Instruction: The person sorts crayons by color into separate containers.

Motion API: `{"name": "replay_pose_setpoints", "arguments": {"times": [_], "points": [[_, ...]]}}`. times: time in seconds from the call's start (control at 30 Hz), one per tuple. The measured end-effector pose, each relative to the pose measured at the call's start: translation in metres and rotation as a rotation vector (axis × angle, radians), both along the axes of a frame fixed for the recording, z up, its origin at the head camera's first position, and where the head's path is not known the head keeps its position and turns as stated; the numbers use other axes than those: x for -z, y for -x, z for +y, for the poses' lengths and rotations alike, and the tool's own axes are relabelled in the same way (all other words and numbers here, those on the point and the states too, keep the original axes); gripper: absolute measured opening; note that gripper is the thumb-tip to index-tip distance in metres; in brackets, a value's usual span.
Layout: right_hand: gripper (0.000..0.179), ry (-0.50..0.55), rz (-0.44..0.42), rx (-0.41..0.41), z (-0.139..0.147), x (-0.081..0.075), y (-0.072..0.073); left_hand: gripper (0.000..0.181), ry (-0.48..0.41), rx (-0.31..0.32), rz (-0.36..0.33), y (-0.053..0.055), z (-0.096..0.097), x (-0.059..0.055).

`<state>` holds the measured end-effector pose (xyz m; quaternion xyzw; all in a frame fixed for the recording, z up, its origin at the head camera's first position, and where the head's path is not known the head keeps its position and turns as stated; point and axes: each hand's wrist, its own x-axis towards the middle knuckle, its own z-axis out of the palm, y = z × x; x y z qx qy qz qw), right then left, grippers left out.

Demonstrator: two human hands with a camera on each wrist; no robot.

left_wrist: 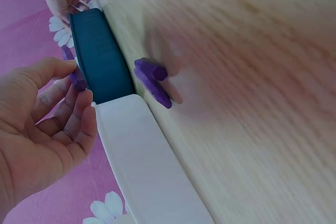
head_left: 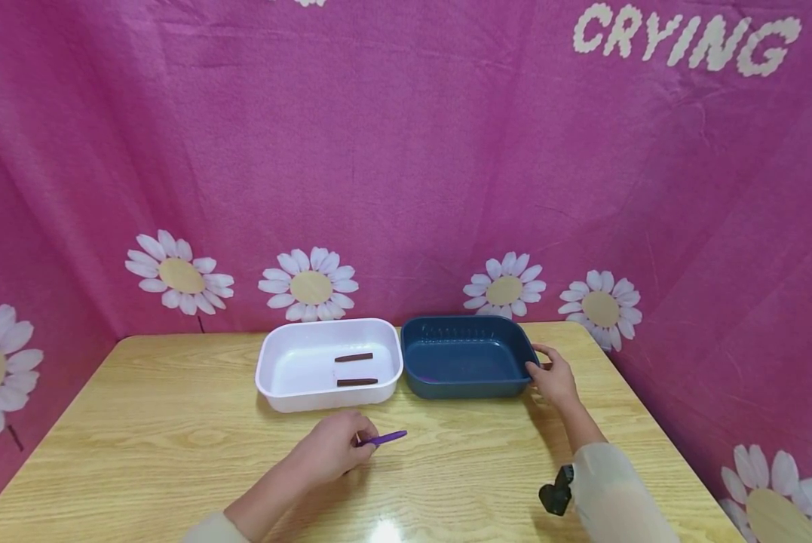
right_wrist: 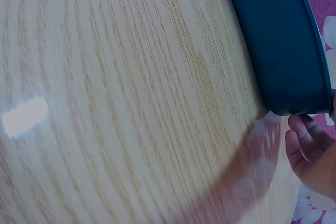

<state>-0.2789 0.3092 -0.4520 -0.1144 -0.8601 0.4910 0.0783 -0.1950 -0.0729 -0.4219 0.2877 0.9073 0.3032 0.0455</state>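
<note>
- Purple crayon (head_left: pixel 390 436) pinched by the left grip (head_left: pixel 334 446)
- Blue tray (head_left: pixel 463 390) held by the right grip (head_left: pixel 556 378)
- White tray (head_left: pixel 324 402), with brown crayons (head_left: pixel 357 382), set beyond the left grip

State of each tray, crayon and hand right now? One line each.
White tray: upright, open-topped
Brown crayons: two, lying apart in the white tray
Blue tray: upright, open-topped, beside the white tray
Held purple crayon: pinched in left hand
Loose purple crayons: two, lying together on table
Right hand: gripping blue tray's right end
</note>
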Motion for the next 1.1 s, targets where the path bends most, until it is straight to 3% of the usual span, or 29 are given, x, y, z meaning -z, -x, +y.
{"name": "replay_pose_setpoints", "arguments": {"times": [0.27,0.53,0.87,1.1], "points": [[0.045,0.014,0.0,-0.006,0.0,0.0,0.0,0.006,0.0,-0.026,0.06,0.005,0.004,-0.005],[0.045,0.019,-0.003,-0.008,0.0,-0.001,-0.001,0.007,0.003,-0.008,0.129,0.011,0.009,-0.008],[0.046,0.012,-0.012,-0.007,0.001,0.0,-0.001,0.008,0.018,-0.027,0.117,0.018,0.017,-0.015],[0.046,0.012,-0.022,-0.009,0.0,-0.001,-0.002,0.007,-0.003,-0.015,0.176,0.021,0.021,-0.018]]}}
